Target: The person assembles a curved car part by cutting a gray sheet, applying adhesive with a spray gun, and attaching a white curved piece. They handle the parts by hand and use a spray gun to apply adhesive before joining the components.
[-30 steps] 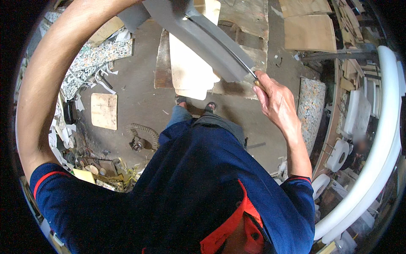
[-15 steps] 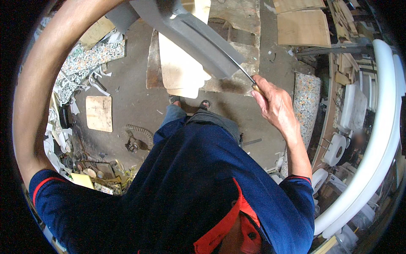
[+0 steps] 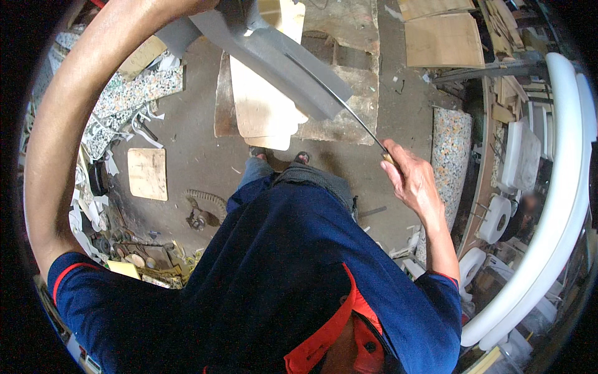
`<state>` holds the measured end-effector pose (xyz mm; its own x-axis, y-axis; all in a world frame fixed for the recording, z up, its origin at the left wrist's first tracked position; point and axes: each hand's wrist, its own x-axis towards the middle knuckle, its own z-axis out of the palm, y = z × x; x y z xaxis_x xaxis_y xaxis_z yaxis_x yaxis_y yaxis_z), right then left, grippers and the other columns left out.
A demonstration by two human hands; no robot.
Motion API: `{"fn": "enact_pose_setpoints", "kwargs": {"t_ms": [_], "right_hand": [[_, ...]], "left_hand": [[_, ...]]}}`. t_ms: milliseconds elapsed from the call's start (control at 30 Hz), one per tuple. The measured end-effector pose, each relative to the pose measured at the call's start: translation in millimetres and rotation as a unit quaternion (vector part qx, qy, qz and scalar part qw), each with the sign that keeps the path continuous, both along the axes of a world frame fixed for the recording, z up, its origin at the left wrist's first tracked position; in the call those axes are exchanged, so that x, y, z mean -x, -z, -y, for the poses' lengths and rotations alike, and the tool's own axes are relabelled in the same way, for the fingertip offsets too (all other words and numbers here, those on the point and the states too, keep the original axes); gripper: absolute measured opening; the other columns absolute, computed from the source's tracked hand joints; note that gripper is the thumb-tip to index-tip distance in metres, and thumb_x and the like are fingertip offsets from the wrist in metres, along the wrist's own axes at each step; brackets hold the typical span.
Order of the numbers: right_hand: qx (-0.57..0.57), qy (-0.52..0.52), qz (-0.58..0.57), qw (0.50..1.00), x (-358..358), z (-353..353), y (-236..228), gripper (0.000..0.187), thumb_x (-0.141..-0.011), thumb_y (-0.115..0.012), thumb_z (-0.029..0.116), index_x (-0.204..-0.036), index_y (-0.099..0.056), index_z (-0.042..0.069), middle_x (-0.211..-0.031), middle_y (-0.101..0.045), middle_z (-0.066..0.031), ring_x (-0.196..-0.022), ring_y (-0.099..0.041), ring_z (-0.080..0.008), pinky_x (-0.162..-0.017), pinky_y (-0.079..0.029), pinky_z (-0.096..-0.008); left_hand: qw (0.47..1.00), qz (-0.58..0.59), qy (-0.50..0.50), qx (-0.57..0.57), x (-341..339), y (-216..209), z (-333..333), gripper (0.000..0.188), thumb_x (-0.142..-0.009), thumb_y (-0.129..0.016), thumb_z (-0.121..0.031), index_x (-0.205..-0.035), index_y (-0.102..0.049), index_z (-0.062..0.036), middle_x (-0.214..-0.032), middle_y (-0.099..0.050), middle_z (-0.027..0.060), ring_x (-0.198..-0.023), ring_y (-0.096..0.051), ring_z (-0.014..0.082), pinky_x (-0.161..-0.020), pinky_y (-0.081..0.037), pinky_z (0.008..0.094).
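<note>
My right hand [image 3: 414,181] is closed around the handle of a long, thin-bladed knife [image 3: 367,126]. Its blade slants up and to the left across a long dark grey piece [image 3: 274,62], which looks soft and sheet-like. At the top edge my left forearm [image 3: 124,43] reaches in beside the upper end of that grey piece; the left hand's fingers are cut off by the frame. Below the grey piece lie pale, brightly lit flat boards [image 3: 258,115], stacked with uneven edges.
A small square wooden board [image 3: 147,174] and a coiled hose [image 3: 205,202] lie on the floor to the left. Speckled foam scraps [image 3: 140,84] are heaped beyond. At right stand a speckled foam roll [image 3: 451,149], long white curved tubes [image 3: 548,206] and plywood sheets [image 3: 443,40].
My right hand has moved down and slightly right, drawing the knife farther out from the grey piece. The grey piece has shifted slightly left.
</note>
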<state>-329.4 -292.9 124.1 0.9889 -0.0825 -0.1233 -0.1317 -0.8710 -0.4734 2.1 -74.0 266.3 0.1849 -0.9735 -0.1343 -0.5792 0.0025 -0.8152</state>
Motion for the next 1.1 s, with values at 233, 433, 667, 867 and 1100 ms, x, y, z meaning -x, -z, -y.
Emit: {"fn": "enact_pose_setpoints", "kwargs": {"t_ms": [233, 433, 667, 867, 1100], "right_hand": [[-0.021, 0.03, -0.014, 0.999, 48, 17, 7, 0.035, -0.093, -0.065, 0.012, -0.127, -0.058, 0.008, -0.093, -0.067, -0.0171, -0.086, -0.068, -0.0372, -0.075, -0.054, -0.0451], [-0.059, 0.094, -0.045, 0.993, 89, 40, -9, 0.039, -0.088, -0.067, 0.01, -0.126, -0.062, 0.004, -0.11, -0.069, -0.0199, -0.096, -0.07, -0.0375, -0.084, -0.055, -0.0413], [-0.255, 0.291, -0.035, 0.922, 27, 18, -3, 0.029, -0.092, -0.066, 0.014, -0.117, -0.062, -0.002, -0.088, -0.065, -0.0087, -0.072, -0.065, -0.018, -0.066, -0.055, -0.0316], [-0.452, 0.256, 0.063, 0.852, -121, -41, -6, 0.033, -0.087, -0.074, 0.01, -0.112, -0.055, -0.002, -0.08, -0.059, -0.0044, -0.063, -0.06, -0.0126, -0.055, -0.053, -0.0287], [-0.482, 0.225, 0.012, 0.847, -243, -75, 2, 0.037, -0.076, -0.077, -0.005, -0.105, -0.055, -0.006, -0.08, -0.062, -0.01, -0.06, -0.059, -0.0155, -0.052, -0.054, -0.0308]], "left_hand": [[1.0, -0.018, -0.005, -0.004, -1, -2, 2, 0.008, -0.078, -0.069, -0.02, -0.077, -0.074, -0.0144, -0.092, -0.068, 0.0004, -0.107, -0.059, 0.0208, -0.121, -0.026, 0.052], [1.0, 0.005, -0.006, -0.028, -4, -1, 0, 0.009, -0.077, -0.068, -0.021, -0.079, -0.074, -0.0151, -0.093, -0.067, 0.0005, -0.107, -0.059, 0.0218, -0.121, -0.024, 0.052], [1.0, -0.008, 0.006, -0.015, -3, -3, -5, 0.013, -0.078, -0.065, -0.022, -0.084, -0.075, -0.0164, -0.097, -0.066, 0.002, -0.113, -0.056, 0.0244, -0.122, -0.019, 0.0551], [0.998, -0.032, 0.031, 0.049, -5, -3, -7, 0.019, -0.084, -0.062, -0.023, -0.094, -0.075, -0.0159, -0.101, -0.066, 0.0038, -0.12, -0.054, 0.0266, -0.121, -0.018, 0.0573], [0.963, -0.156, 0.18, 0.13, -29, 9, -9, 0.013, -0.076, -0.064, -0.024, -0.079, -0.072, -0.0137, -0.087, -0.062, 0.0043, -0.095, -0.059, 0.0248, -0.089, -0.043, 0.0421]]}}
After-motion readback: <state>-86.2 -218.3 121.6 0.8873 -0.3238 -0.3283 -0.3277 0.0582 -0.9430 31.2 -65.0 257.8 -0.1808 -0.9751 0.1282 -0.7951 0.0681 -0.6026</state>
